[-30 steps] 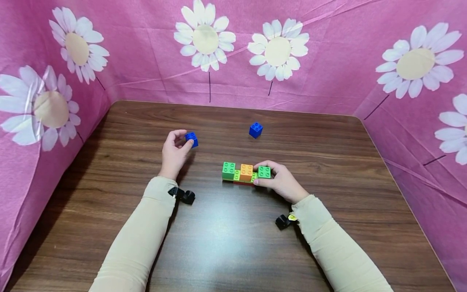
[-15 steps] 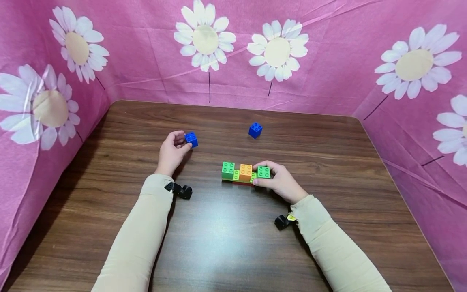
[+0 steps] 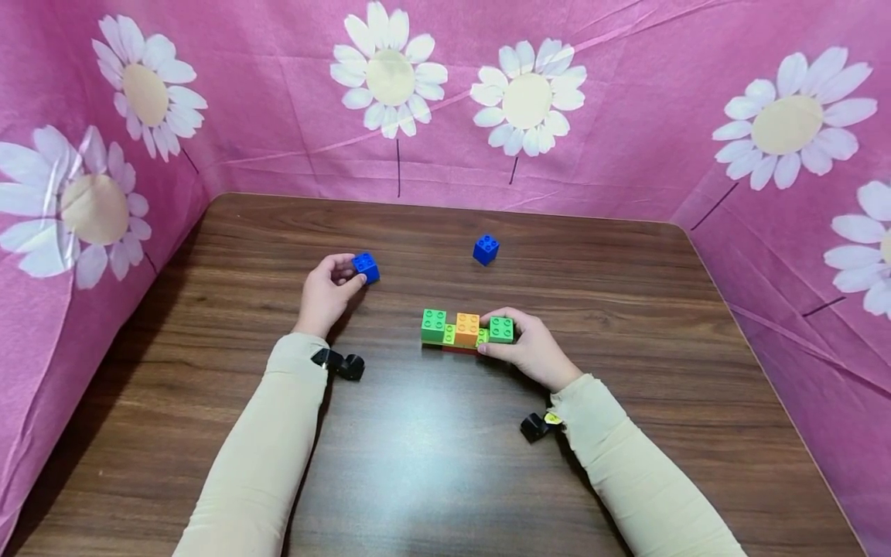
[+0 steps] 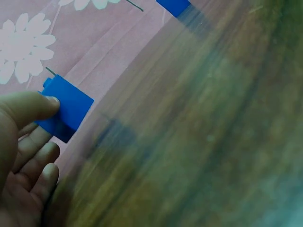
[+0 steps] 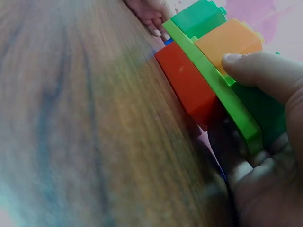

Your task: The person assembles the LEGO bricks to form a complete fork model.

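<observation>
My left hand (image 3: 326, 298) pinches a blue toy building brick (image 3: 366, 268) between thumb and fingers, left of the table's middle. In the left wrist view the thumb presses the side of that blue brick (image 4: 75, 109), and a shadow lies on the wood below it. My right hand (image 3: 539, 352) grips the right end of a built row of bricks. The row has a green brick (image 3: 434, 323), an orange brick (image 3: 468, 328) and another green brick (image 3: 501, 329) on lime-green flat bricks (image 5: 215, 87). Underneath them is a red brick (image 5: 187, 82). Part of the right green brick hides behind my thumb.
A second blue brick (image 3: 486, 249) stands on the brown wooden table (image 3: 411, 449), beyond the built row. Pink cloth (image 3: 278, 116) with white flowers rises along the table's back and sides. Each sleeve cuff carries a small black wrist device (image 3: 348, 366).
My left wrist and forearm have shifted slightly left, with the fingers still pinching the blue brick. The right hand keeps its grip on the row, nearly still.
</observation>
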Demonstrator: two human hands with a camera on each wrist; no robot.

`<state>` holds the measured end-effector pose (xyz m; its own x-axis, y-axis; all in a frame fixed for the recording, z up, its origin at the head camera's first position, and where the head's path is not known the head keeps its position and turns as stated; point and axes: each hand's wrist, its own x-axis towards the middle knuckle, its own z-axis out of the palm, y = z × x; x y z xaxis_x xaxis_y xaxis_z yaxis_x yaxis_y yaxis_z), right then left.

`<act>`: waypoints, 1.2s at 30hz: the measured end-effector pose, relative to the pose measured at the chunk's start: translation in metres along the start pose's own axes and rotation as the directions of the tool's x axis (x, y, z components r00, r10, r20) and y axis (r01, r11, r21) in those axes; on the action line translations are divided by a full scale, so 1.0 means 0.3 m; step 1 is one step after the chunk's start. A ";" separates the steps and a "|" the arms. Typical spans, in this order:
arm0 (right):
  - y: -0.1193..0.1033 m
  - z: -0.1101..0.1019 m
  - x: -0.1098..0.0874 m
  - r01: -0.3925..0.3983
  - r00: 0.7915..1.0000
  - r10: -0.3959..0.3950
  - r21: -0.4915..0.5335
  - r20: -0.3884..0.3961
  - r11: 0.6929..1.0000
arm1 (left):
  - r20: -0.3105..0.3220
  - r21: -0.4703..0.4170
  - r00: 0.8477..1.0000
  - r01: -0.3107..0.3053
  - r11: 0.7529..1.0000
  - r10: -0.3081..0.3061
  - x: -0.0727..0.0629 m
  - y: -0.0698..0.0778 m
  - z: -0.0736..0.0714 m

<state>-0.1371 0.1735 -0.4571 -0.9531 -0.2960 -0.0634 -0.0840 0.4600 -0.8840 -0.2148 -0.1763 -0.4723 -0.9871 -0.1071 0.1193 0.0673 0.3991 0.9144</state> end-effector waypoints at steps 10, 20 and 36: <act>-0.015 -0.006 0.004 0.017 0.998 -0.016 0.023 -0.053 1.000 | 0.083 -0.051 0.995 -0.055 0.997 0.059 -0.032 0.009 0.015; -0.030 -0.020 -0.008 0.047 0.995 -0.039 0.094 -0.087 0.994 | 0.133 -0.069 0.985 -0.098 0.993 0.106 -0.070 0.026 0.050; -0.067 -0.034 -0.022 0.102 0.987 -0.083 0.140 -0.137 0.985 | 0.305 -0.074 0.939 -0.146 0.987 0.161 -0.144 0.090 0.136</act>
<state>-0.1321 0.1747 -0.4342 -0.9737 -0.2156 0.0738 -0.1391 0.3058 -0.9419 -0.1763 -0.1238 -0.4686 -0.9599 0.2418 0.1416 0.2210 0.3421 0.9133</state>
